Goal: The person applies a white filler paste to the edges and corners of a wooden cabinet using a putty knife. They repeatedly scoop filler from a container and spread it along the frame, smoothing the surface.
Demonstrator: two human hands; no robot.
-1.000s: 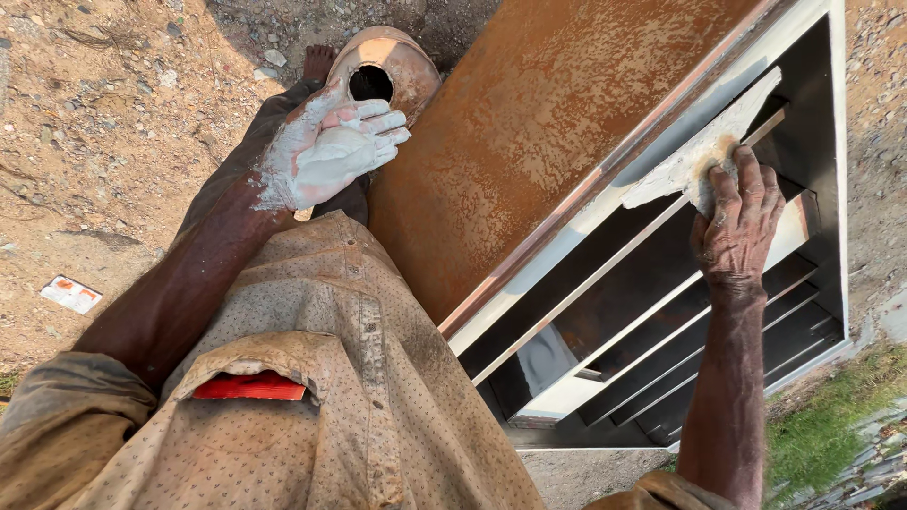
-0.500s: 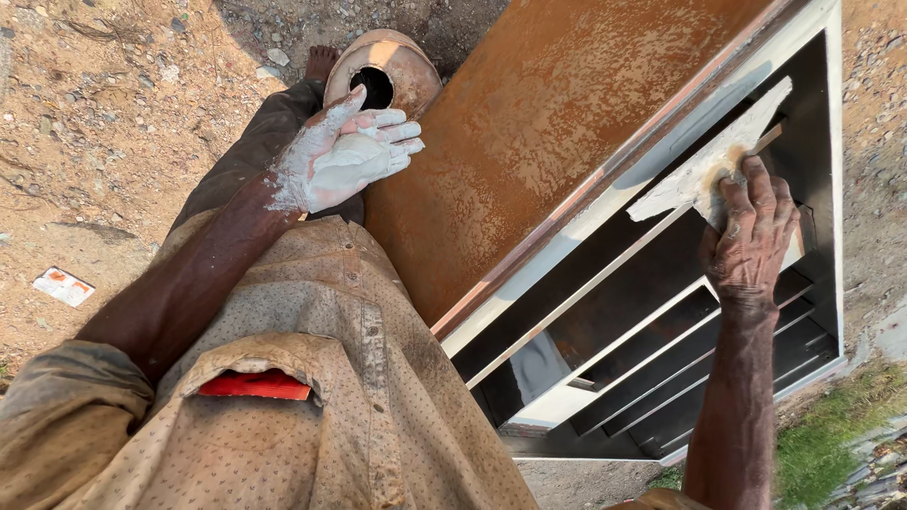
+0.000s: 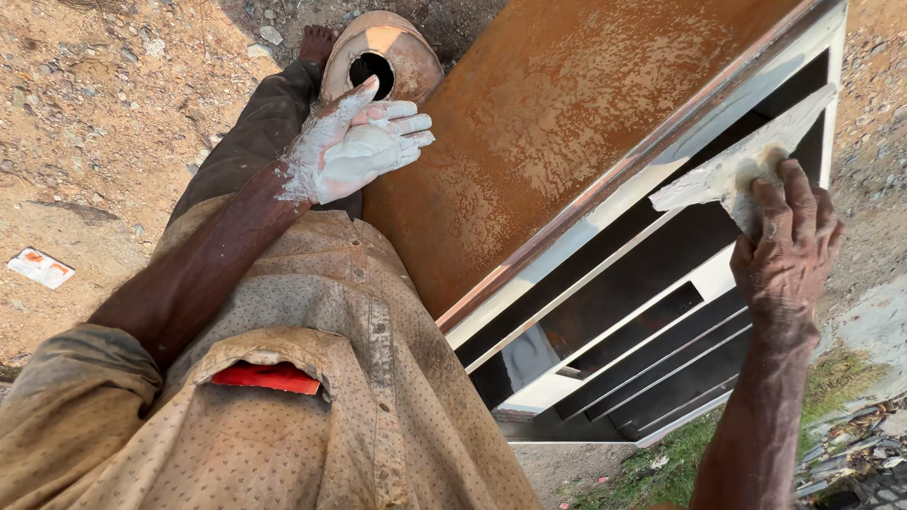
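My left hand (image 3: pixel 357 144) is smeared white and held palm up, fingers together, with a lump of white putty (image 3: pixel 370 151) resting in it. It hovers over my trouser leg, just below a tan round container (image 3: pixel 408 57) on the ground. My right hand (image 3: pixel 784 247) grips a flat putty blade (image 3: pixel 723 175) coated with white paste. The blade is pressed against the white frame (image 3: pixel 605 274) of a metal gate. The gate's rusty orange sheet panel (image 3: pixel 586 123) lies between my two hands.
Dark slats and white bars fill the gate's lower part (image 3: pixel 652 368). My bare foot (image 3: pixel 316 42) stands on stony dirt beside the container. A white and orange packet (image 3: pixel 40 267) lies on the ground at left. Something red (image 3: pixel 265 378) shows in my shirt pocket. Grass (image 3: pixel 661 472) grows at the bottom right.
My right hand and the blade have slid a little to the right along the gate frame. The left hand has kept its palm-up pose with the putty, barely shifting.
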